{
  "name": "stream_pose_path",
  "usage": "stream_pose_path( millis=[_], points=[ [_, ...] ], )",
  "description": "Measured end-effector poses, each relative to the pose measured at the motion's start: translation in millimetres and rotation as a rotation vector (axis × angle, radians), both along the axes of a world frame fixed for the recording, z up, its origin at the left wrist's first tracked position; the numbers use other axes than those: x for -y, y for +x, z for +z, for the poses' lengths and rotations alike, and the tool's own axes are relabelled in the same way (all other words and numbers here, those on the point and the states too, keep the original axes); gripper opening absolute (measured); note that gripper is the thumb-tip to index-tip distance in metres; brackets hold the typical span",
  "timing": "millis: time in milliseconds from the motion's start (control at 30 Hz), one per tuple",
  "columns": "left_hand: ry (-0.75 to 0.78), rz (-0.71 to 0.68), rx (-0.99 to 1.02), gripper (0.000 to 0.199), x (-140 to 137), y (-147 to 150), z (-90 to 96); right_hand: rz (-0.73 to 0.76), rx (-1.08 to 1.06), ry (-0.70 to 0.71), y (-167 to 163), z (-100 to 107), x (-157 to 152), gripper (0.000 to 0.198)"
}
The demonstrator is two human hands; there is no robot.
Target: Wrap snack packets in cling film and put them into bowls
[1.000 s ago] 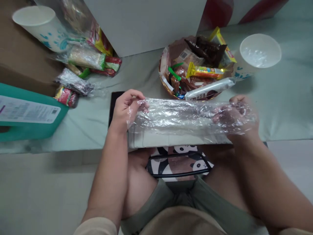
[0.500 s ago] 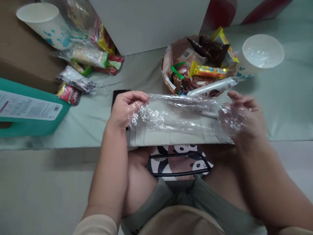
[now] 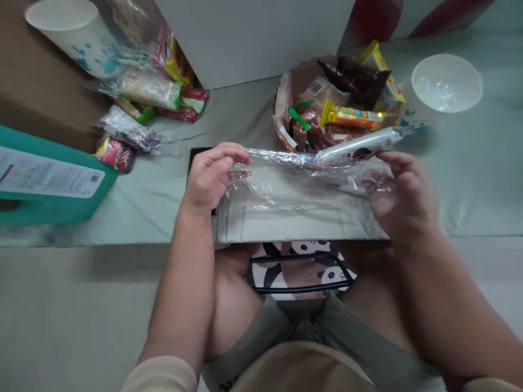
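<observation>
Cloth-covered, the surface [image 3: 469,179] bears a basket [image 3: 302,71] heaped with wrapped snacks [image 3: 353,118], and at far right a paper cup [image 3: 447,84] with something shiny inside. Nearer, clear plastic film [image 3: 286,188] is already spread between both hands, no snack visible within. The left hand's [image 3: 204,179] fingers pinch one edge; whether the right hand's [image 3: 408,201] grip it, I can't tell.

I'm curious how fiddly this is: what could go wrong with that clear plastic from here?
The thin, creased clear plastic spans the left hand and right hand, so a hard pull might tear it. Its far edge lies close to the white packet at the basket's near rim; it could snag there. The right hand might also bump the nearby paper cup.
</observation>
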State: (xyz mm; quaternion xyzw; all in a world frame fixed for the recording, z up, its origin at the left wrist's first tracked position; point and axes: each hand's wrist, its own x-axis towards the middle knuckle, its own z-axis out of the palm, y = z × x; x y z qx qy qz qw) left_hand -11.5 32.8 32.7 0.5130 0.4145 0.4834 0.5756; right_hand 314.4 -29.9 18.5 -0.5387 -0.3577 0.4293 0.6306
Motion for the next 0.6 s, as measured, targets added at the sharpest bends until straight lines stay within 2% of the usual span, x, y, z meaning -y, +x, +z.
stream_pose_path(
  millis=[100, 200, 400, 433, 500, 533, 600],
  points=[
    [0.04, -0.011, -0.064, 0.016, 0.2, 1.4, -4.1, 0.027, -0.011, -0.015, -4.9, -0.7, 2.3, 0.048],
    [0.097, 0.007, -0.122, 0.02, -1.5, 0.8, -9.7, 0.0, 0.135, -0.017, -1.7, -5.0, 1.0, 0.058],
    [0.129, 0.013, -0.149, 0.021, -2.8, -4.2, -12.6, -0.072, 0.386, 0.008, 12.4, -11.6, 1.3, 0.059],
    [0.129, 0.002, -0.111, 0.023, -1.4, -4.9, -10.3, -0.12, 0.473, 0.045, 12.0, -10.3, 3.9, 0.056],
    [0.139, -0.037, -0.026, 0.028, 2.0, -6.2, -3.8, -0.204, 0.655, 0.212, 5.2, -5.6, 11.2, 0.042],
    [0.145, -0.064, 0.004, 0.029, 3.8, -7.0, -0.1, -0.203, 0.733, 0.329, -1.6, -2.3, 15.2, 0.035],
    [0.16, -0.118, 0.023, 0.027, 6.6, -8.9, 7.7, -0.07, 0.839, 0.544, -21.3, 5.3, 21.7, 0.03]
  ],
)
